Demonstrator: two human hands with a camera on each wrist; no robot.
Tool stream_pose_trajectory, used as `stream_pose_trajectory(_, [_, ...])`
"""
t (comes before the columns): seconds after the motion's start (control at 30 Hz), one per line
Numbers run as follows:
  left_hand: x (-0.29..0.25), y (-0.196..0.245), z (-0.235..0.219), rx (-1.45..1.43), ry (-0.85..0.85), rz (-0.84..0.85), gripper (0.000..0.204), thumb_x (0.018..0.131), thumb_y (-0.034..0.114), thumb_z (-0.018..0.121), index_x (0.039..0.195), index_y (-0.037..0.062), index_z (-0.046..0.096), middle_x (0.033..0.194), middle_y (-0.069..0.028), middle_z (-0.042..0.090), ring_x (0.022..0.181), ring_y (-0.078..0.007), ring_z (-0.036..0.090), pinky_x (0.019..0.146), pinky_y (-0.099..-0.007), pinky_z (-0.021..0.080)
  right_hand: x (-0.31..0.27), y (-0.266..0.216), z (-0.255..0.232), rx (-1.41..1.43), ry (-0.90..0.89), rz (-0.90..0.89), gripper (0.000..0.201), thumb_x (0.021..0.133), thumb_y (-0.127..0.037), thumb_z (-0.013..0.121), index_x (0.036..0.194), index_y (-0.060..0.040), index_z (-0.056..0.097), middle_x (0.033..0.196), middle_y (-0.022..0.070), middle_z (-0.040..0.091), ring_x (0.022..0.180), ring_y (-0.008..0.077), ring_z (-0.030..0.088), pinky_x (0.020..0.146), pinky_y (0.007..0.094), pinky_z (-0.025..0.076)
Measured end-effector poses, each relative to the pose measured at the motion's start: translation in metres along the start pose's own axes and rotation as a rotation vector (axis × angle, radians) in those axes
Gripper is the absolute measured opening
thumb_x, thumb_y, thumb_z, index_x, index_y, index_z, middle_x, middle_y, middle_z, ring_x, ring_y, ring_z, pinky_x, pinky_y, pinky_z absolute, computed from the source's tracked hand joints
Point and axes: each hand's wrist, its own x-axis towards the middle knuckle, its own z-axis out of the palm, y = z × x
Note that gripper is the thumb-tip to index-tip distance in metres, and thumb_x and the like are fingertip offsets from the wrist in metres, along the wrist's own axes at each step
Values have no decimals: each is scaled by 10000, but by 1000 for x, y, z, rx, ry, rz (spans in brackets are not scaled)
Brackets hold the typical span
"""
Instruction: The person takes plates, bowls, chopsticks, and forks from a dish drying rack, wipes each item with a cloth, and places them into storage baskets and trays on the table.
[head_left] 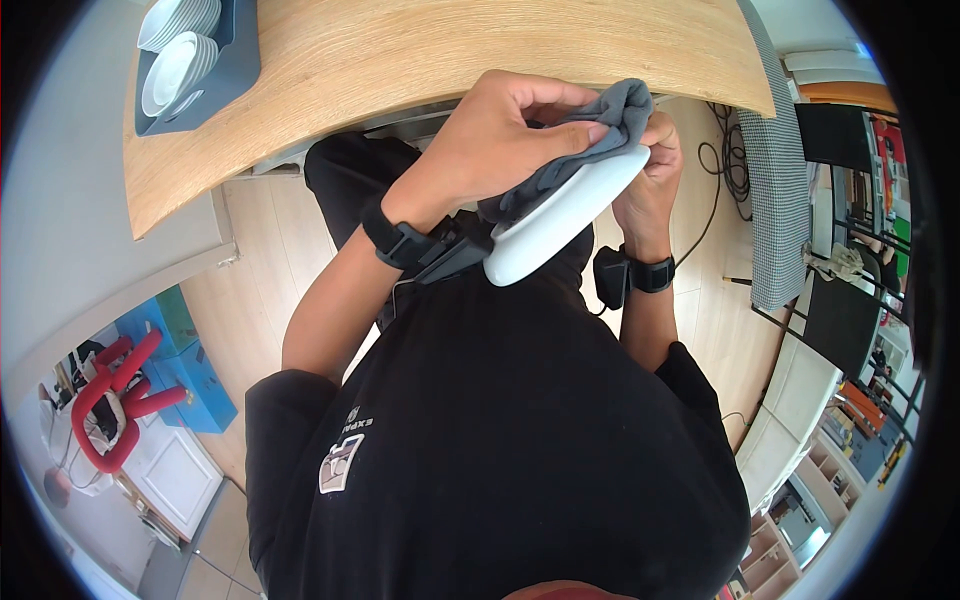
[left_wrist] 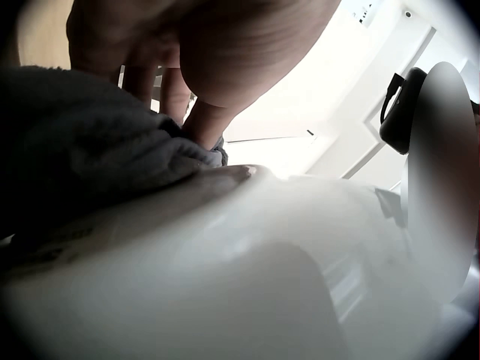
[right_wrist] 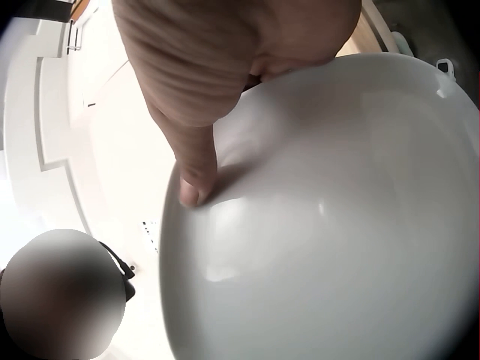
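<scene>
A white glossy plate [head_left: 565, 220] is held tilted, nearly edge-on in the head view, between my body and the table edge. My right hand [head_left: 655, 150] grips it at the far rim, and in the right wrist view the thumb [right_wrist: 196, 176] presses on the smooth face. A dark grey cloth [head_left: 625, 115] is bunched in my left hand [head_left: 490, 130], thumb on top of the folds. The cloth lies against the plate's other side. In the left wrist view the cloth [left_wrist: 97, 142] covers part of that surface, and faint dark marks show beside it.
A wooden table [head_left: 400, 60] spans the front. On its left stands a blue-grey bin [head_left: 240, 60] with stacked white dishes [head_left: 180, 72]. Black cables [head_left: 735, 165] lie on the floor at right. Blue boxes [head_left: 195, 390] and a red-framed item [head_left: 85, 410] are at left.
</scene>
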Motion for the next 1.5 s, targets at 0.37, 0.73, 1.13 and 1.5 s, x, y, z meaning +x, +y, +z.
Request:
stream_pose_trajectory(0.37, [6, -19, 8, 4, -45, -54, 340, 908, 102, 690, 1221, -21, 642, 1014, -48, 708, 890, -69, 634, 789, -231, 526, 6, -3, -1, 387, 148, 34, 149, 932, -18, 575, 823, -109, 531, 833, 12, 535, 830, 151, 578, 783, 287, 520])
stream_pose_trajectory(0.73, [-10, -38, -8, -166, -20, -241, 350, 918, 195, 683, 1186, -29, 660, 983, -74, 720, 865, -91, 658, 790, -230, 519, 12, 0, -6, 199, 409, 328, 480, 1015, -399, 503, 1254, 17, 497, 1187, 157, 603, 1093, 256, 603, 959, 399, 486])
stream_pose_trajectory(1.13, [-11, -35, -39, -548, 269, -99, 302, 1001, 208, 552, 1218, 5, 607, 1064, -41, 687, 931, -117, 658, 844, -288, 534, 3, 15, -8, 449, 485, 579, 429, 1040, -215, 428, 1378, 49, 399, 1366, 162, 503, 1264, 261, 487, 1063, 403, 399])
stream_pose_trajectory(1.5, [-11, -35, -51, -605, 360, -17, 316, 1016, 218, 522, 1259, 23, 570, 1132, -44, 669, 986, -140, 645, 872, -315, 521, -2, 5, 3, 106, 279, 530, 416, 950, -75, 477, 1349, 35, 433, 1282, 158, 558, 1190, 247, 549, 1015, 365, 437])
